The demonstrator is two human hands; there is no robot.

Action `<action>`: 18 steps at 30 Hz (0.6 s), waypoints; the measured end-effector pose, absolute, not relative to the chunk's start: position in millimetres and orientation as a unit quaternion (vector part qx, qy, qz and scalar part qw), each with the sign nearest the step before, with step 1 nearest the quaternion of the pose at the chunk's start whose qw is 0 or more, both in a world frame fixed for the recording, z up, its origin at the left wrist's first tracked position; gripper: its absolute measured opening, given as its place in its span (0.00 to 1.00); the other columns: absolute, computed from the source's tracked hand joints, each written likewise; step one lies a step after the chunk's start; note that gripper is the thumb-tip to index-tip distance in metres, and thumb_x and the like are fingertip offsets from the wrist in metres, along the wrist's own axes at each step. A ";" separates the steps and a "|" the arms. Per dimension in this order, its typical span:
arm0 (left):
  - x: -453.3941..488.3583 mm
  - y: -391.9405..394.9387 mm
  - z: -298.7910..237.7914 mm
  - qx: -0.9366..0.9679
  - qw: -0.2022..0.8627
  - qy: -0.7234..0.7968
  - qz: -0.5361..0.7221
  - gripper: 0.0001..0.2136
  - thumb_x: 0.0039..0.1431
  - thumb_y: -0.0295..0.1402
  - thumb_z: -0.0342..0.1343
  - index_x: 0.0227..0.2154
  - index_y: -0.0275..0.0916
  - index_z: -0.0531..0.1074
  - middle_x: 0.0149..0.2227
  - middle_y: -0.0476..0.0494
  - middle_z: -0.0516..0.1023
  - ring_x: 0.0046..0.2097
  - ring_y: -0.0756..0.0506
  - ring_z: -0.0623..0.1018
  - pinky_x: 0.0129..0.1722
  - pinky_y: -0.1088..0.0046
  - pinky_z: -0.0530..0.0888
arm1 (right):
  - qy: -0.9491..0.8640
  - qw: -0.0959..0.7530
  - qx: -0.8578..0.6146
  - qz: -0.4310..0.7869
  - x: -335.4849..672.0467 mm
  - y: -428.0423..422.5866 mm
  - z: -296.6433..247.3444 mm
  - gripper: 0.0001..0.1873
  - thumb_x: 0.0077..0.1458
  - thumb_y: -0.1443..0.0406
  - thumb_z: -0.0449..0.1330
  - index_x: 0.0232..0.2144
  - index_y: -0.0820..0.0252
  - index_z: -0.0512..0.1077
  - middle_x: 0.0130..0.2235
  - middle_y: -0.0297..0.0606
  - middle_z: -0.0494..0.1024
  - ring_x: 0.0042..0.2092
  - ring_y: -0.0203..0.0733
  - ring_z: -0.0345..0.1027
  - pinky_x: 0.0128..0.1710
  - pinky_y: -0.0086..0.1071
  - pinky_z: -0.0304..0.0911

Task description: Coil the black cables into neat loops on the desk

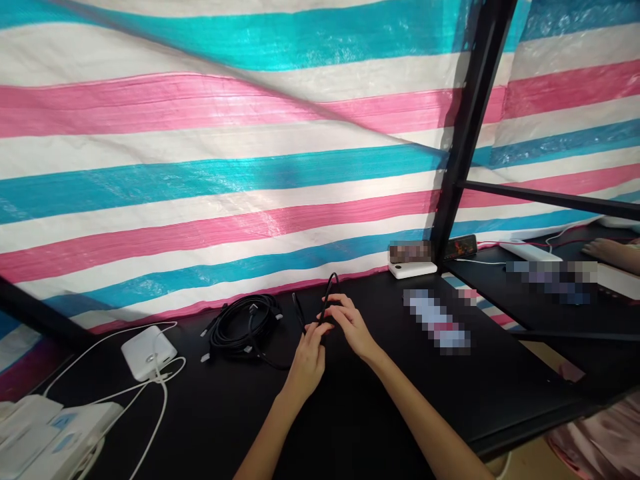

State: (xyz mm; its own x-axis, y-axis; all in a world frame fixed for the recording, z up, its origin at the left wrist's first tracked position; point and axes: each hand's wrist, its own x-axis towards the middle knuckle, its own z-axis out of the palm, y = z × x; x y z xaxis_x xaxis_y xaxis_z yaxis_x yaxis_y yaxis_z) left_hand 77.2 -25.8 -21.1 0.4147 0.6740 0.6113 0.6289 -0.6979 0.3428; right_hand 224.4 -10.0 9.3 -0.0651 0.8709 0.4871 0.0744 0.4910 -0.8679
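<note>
Over the middle of the black table (360,427), my left hand (309,357) has its fingers closed around a black cable (327,293). My right hand (351,327) pinches the same cable with bent fingers, just to the right of the left hand. A loop of it stands up above my fingertips, and another length rises on the left of them. Beside my left hand lies a coil of black cables (225,327) with several plug ends showing. Part of the held cable is hidden behind my fingers.
White cords run around a square white device (143,357) and white boxes (80,427) on the left. A small white device (413,269) stands at the back. Black frame posts (460,157) divide the tables; another person's hand (613,253) is far right. A striped sheet (225,160) hangs behind.
</note>
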 end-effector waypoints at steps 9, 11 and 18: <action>74.1 -23.2 -23.9 0.856 -0.025 0.400 0.328 0.21 0.54 0.18 0.40 0.47 0.38 0.69 0.48 0.36 0.71 0.47 0.42 0.72 0.44 0.63 0.72 | -0.627 0.598 -0.354 0.352 219.9 -12.4 11.5 0.16 0.56 0.55 0.56 0.24 0.57 0.73 0.43 0.41 0.70 0.48 0.45 0.63 0.50 0.39 0.57; 76.1 -27.1 -15.4 0.863 -0.008 0.389 0.323 0.20 0.54 0.17 0.40 0.42 0.39 0.71 0.44 0.39 0.71 0.44 0.43 0.72 0.42 0.65 0.72 | -0.580 0.630 -0.349 0.381 221.9 -8.7 9.5 0.17 0.56 0.53 0.55 0.25 0.57 0.73 0.41 0.40 0.69 0.45 0.43 0.64 0.46 0.36 0.60; 72.6 -30.2 -5.0 0.831 -0.045 0.385 0.398 0.15 0.56 0.18 0.41 0.30 0.40 0.70 0.37 0.44 0.70 0.40 0.46 0.71 0.40 0.68 0.69 | -0.368 0.704 -0.339 0.505 241.8 10.5 -0.1 0.20 0.47 0.48 0.60 0.20 0.57 0.67 0.38 0.39 0.72 0.47 0.45 0.64 0.44 0.36 0.65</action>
State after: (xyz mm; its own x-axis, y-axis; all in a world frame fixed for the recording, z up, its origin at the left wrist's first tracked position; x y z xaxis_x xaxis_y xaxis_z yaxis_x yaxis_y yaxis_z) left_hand 72.6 -30.2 -5.0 0.3860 0.6047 0.6966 0.6764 -0.6991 0.2321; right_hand 241.8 10.5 -0.1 0.2204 0.9595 0.1754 -0.4607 0.2609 -0.8484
